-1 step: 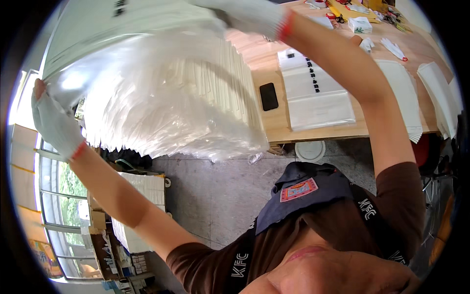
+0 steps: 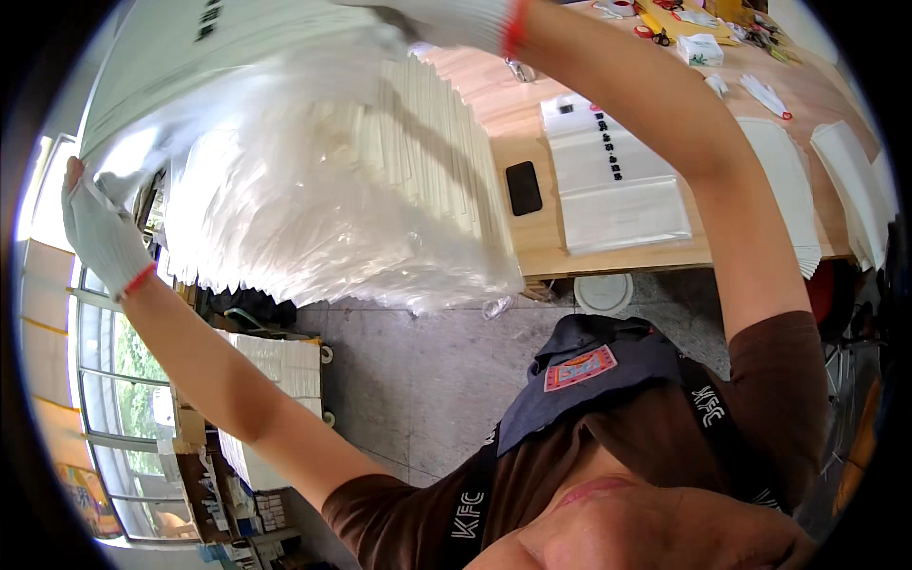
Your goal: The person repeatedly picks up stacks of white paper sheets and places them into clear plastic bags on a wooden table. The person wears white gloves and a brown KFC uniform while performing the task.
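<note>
Two gloved hands hold up a large wrapped bundle of white paper bags [image 2: 323, 180] above a wooden table [image 2: 532, 237]: the left hand [image 2: 100, 233] clenches the clear plastic wrap at the bundle's near corner, while the right hand [image 2: 456, 21], at the far top edge, is only partly in view and its grip cannot be told. The bundle spans the gap between them, sagging below both. Carrying it well likely calls for an even grip, the load kept level. Beyond the right hand lie a black phone [image 2: 523, 187] and flat packets [image 2: 613, 171].
</note>
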### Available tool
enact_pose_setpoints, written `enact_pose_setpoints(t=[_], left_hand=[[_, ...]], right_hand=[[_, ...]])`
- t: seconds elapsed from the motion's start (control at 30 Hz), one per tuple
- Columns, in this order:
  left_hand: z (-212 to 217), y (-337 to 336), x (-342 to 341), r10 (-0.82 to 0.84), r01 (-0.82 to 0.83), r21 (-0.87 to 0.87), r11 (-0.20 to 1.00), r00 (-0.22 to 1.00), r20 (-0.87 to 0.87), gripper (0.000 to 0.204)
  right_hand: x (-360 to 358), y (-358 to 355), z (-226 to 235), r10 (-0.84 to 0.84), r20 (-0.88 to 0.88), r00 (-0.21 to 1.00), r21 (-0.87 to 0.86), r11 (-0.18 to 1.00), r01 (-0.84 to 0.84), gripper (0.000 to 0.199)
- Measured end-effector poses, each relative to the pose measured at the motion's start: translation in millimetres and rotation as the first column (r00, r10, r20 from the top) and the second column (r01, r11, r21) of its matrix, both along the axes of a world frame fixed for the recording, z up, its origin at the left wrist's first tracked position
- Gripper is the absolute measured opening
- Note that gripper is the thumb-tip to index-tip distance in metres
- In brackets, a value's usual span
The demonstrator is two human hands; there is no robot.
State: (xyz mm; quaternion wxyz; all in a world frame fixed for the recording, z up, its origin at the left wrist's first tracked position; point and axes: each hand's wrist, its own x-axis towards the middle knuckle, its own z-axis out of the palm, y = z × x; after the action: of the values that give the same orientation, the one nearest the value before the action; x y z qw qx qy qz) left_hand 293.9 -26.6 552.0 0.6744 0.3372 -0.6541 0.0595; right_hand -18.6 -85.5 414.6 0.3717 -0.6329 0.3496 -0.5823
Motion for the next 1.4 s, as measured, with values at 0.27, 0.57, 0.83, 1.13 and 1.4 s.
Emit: enact_pose_setpoints(t=[0.27, 0.57, 0.83, 1.13, 1.4], left_hand=[[-78.9, -75.7, 117.7, 0.465, -0.733, 0.296, 0.612, 0.637, 0.615, 0.048], [-580.7, 5.5, 79.0, -0.082, 0.168, 0.886, 0.433, 0.986, -0.147, 0.032], [-555.9, 39.1, -246.9, -0.685, 0.303, 0.675, 0.672, 0.601, 0.412, 0.018], [-575.4, -44.3, -313.5, -0.815, -0.02, 0.864, 0.502, 0.321, 0.481, 0.018], [-620.1, -65.2, -307.6, -0.784, 0.099, 0.8, 0.592, 0.3, 0.544, 0.02]], right_hand=[[31.9, 16.0, 32.5, 0.165, -0.101, 0.981, 0.047, 0.986, -0.161, 0.038], [-77.0, 148.0, -217.8, -0.07, 0.243, 0.967, 0.607, 0.789, -0.096, 0.037], [-77.7, 292.1, -415.8, -0.515, 0.413, 0.752, 0.842, 0.529, -0.1, 0.031], [-70.3, 268.3, -426.8, -0.548, 0.422, 0.722, 0.781, 0.625, 0.019, 0.032], [-75.3, 188.8, -420.2, -0.359, 0.436, 0.825, 0.743, 0.661, -0.106, 0.036]])
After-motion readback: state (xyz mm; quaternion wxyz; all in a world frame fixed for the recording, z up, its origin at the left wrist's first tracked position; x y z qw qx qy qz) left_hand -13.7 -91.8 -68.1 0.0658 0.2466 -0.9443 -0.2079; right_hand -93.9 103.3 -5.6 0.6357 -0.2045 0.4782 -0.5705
